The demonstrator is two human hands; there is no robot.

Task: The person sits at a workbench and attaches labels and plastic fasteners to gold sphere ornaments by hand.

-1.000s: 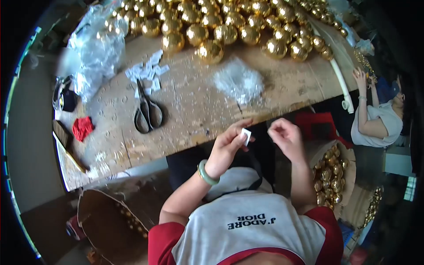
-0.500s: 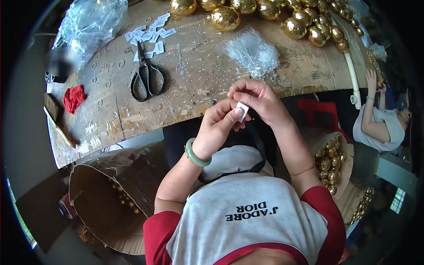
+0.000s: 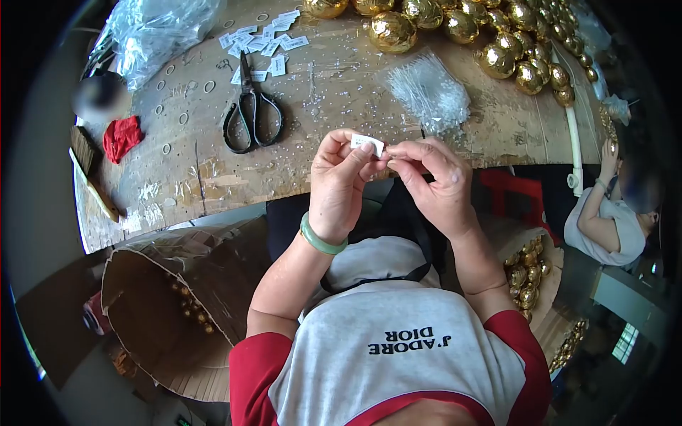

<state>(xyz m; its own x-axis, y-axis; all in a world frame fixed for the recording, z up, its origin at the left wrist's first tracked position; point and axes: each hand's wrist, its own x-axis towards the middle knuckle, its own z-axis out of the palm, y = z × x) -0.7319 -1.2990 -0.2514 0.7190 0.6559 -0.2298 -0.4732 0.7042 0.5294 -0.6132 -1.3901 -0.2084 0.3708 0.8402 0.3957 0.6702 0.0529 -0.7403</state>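
My left hand (image 3: 339,186), with a green bangle at its wrist, pinches a small white printed tag (image 3: 367,145) between thumb and fingers. Close beside it, my right hand (image 3: 439,186) has its thumb and index finger together at the tag's right end; whatever they grip is too small to make out. Both hands are above the table's front edge. Beyond them lies a bundle of clear plastic fasteners (image 3: 430,92). Black-handled scissors (image 3: 250,117) rest on the table to the left, below a scatter of similar white tags (image 3: 273,42).
Gold balls (image 3: 393,32) line the back of the wooden table (image 3: 305,170). A red cloth (image 3: 122,139), a brush (image 3: 92,170) and a clear plastic bag (image 3: 160,42) lie at the left. Cardboard boxes (image 3: 192,362) with gold balls stand below. Another person (image 3: 604,227) sits at the right.
My left hand has turned upward and raised the tag up and to the left. My right hand has moved lower, to the tag's right side. The view has shifted slightly.
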